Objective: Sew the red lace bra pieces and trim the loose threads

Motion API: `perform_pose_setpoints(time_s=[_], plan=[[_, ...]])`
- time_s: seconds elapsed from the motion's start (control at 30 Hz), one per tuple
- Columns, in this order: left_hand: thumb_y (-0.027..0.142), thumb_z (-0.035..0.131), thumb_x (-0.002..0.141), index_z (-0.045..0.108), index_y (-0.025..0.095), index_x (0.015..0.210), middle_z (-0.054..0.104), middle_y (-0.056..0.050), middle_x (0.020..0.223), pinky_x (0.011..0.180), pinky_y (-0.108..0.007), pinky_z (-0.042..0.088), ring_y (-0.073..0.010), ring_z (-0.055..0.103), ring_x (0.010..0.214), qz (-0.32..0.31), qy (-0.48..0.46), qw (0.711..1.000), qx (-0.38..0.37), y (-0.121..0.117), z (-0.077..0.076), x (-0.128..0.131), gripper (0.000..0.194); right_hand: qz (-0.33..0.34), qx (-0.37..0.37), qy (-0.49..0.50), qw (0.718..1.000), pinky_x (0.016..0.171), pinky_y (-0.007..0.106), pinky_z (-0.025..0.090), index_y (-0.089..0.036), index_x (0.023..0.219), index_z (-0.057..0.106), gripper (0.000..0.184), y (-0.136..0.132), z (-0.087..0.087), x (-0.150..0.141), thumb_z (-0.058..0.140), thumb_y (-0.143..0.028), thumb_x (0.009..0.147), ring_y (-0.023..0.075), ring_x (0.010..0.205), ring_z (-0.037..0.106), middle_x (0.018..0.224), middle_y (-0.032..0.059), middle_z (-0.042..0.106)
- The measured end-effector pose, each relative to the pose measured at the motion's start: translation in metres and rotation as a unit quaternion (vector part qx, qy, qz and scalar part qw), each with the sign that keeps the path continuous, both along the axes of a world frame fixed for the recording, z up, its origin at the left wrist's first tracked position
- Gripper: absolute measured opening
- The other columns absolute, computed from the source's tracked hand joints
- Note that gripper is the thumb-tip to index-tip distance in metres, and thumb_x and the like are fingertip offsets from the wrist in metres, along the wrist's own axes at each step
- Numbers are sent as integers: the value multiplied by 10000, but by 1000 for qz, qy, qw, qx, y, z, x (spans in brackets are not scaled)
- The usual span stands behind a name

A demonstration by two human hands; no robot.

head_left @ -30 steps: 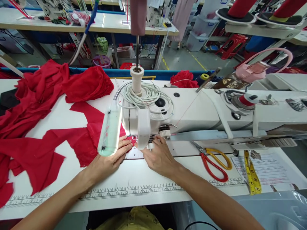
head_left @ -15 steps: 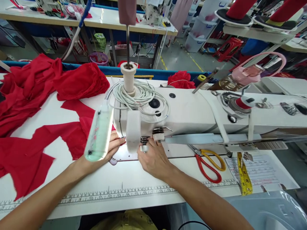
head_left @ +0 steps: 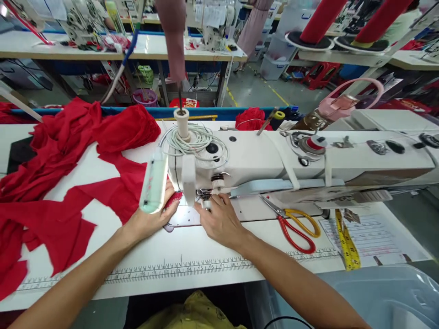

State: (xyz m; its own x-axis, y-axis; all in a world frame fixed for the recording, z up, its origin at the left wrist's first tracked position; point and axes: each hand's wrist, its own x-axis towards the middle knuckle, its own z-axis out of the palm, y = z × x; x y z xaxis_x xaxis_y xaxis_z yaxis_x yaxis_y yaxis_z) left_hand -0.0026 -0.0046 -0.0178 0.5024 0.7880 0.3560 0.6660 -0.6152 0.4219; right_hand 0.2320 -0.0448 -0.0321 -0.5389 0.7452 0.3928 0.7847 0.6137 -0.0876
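Observation:
A white sewing machine (head_left: 254,151) stretches across the table before me. At the left of its head, my left hand (head_left: 156,217) pinches the edge of a piece of red fabric (head_left: 176,197) between thumb and fingers. A clear greenish guard (head_left: 153,185) covers part of that hand. My right hand (head_left: 221,219) is closed beside the needle area, just right of the machine's front end. Its fingertips lie behind the tension knob (head_left: 218,183), and what they hold is hidden. Scissors (head_left: 297,224) with one red and one yellow handle rest on the table right of this hand.
Red fabric (head_left: 68,151) is heaped and spread on the left. A printed ruler scale (head_left: 178,269) runs along the table's front. A yellow tape measure (head_left: 348,244) lies over a written sheet (head_left: 373,237). A clear plastic bin (head_left: 377,292) stands at the lower right.
The view has shifted. A folded red fabric edge now shows between my left thumb and fingers, by the machine's head. My right hand stays closed at nearly the same spot.

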Motion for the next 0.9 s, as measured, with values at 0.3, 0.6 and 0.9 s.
perform_pose_setpoints(time_s=[0.3, 0.6, 0.9], plan=[[213, 456, 976, 617, 197, 1078, 697, -83, 1090, 964, -456, 524, -237, 655, 1039, 120, 13, 993, 13, -59, 2, -20, 191, 26, 37, 46, 998, 797, 351, 310, -154, 1073, 697, 281, -1, 0, -2, 475, -79, 919, 198, 776, 441, 772, 46, 571], [331, 547, 950, 639, 190, 937, 656, -77, 1011, 811, -388, 527, -240, 602, 945, 83, 39, 996, -15, -52, 14, -41, 169, 61, -59, 129, 988, 664, 282, 373, -158, 945, 712, 267, -18, 12, -14, 462, -72, 905, 161, 719, 507, 776, 41, 603], [384, 564, 910, 689, 213, 850, 709, -21, 915, 806, -291, 492, -188, 647, 884, 112, -185, 950, -227, -56, 45, -32, 220, -39, -473, 472, 743, 544, 239, 443, -190, 880, 638, 197, -36, 23, -92, 694, -352, 782, 134, 644, 560, 739, -16, 608]])
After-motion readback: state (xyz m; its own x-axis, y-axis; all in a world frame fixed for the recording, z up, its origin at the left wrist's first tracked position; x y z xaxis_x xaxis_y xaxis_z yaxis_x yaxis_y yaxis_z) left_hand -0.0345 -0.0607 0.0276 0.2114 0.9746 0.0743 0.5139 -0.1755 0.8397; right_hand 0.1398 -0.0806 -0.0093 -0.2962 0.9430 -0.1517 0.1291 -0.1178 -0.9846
